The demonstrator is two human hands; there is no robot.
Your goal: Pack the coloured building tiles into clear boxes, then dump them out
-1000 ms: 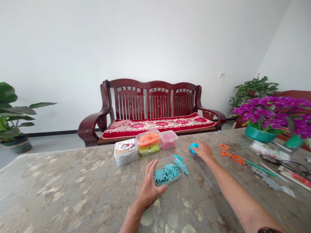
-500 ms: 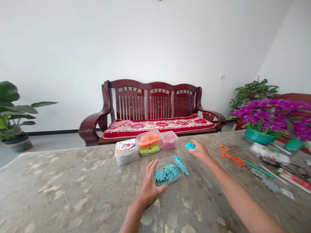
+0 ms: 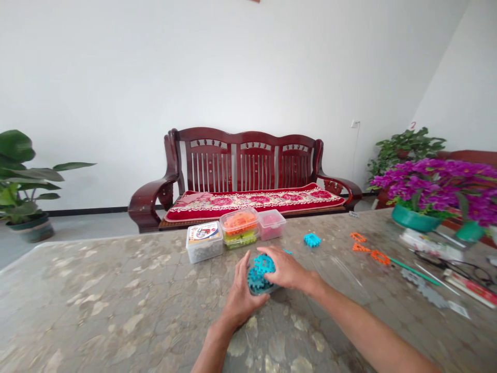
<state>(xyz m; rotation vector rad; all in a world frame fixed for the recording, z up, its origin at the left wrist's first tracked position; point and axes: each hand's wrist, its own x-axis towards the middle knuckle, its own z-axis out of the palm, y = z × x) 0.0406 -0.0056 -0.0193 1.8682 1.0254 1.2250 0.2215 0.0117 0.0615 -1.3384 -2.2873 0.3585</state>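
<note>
A clear plastic container [image 3: 267,288] filled with teal interlocking pieces [image 3: 259,272] stands on the marble table [image 3: 116,300]. My left hand [image 3: 238,300] grips the container's near left side, fingers wrapped round it. My right hand [image 3: 285,269] lies on top of it, fingers curled down over the teal pieces. One loose teal piece [image 3: 312,240] lies on the table beyond, apart from both hands.
Behind the container stand a white box [image 3: 204,242], a box of orange and green pieces [image 3: 238,228] and a pink box [image 3: 272,224]. To the right lie a clear lid [image 3: 341,269], orange pieces [image 3: 379,255], grey pieces [image 3: 427,290], glasses [image 3: 469,267] and potted purple flowers [image 3: 430,189].
My right hand came back from the far right to the container and now covers the teal pieces. A loose teal piece stays on the table. My left hand has kept hold.
</note>
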